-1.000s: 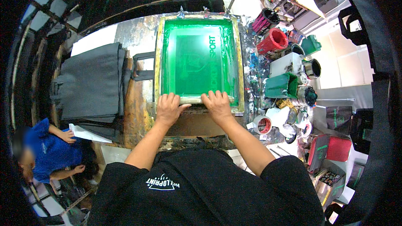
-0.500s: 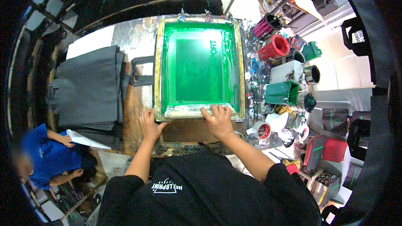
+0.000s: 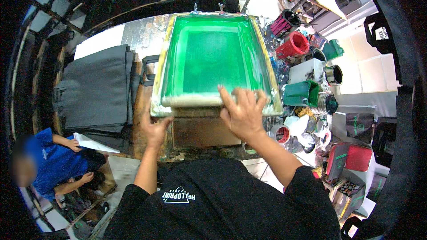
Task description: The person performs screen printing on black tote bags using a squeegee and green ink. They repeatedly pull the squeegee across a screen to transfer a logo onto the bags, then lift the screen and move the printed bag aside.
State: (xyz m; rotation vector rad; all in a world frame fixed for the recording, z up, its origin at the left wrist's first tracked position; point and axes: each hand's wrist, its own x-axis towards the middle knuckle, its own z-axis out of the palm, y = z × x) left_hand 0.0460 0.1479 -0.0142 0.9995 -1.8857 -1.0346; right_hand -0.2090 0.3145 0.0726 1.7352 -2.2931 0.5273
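Observation:
A screen printing frame (image 3: 272,82) with a yellowish rim holds a green mesh (image 3: 213,58) streaked with wet green ink. Its near edge is raised off the table, while the far edge stays at the metal clamps (image 3: 195,9). Inside the near edge lies a pale squeegee (image 3: 191,101), blurred. My right hand (image 3: 243,113) is closed over the near rim at the right, its fingers reaching over the squeegee. At the near left corner my left hand (image 3: 154,129) grips the frame, fingers outside it and thumb below. Dark bag handles (image 3: 149,70) stick out left of the frame.
A stack of dark fabric bags (image 3: 95,89) lies to the left. Ink tubs crowd the right side, among them a red one (image 3: 293,46) and a green one (image 3: 302,94). A seated person in blue (image 3: 62,164) holds a white sheet (image 3: 93,143) at the lower left.
The frame's near edge has come up, tilting the screen from its far side. Both hands rose with it. Dark lettering seen on the mesh earlier no longer shows.

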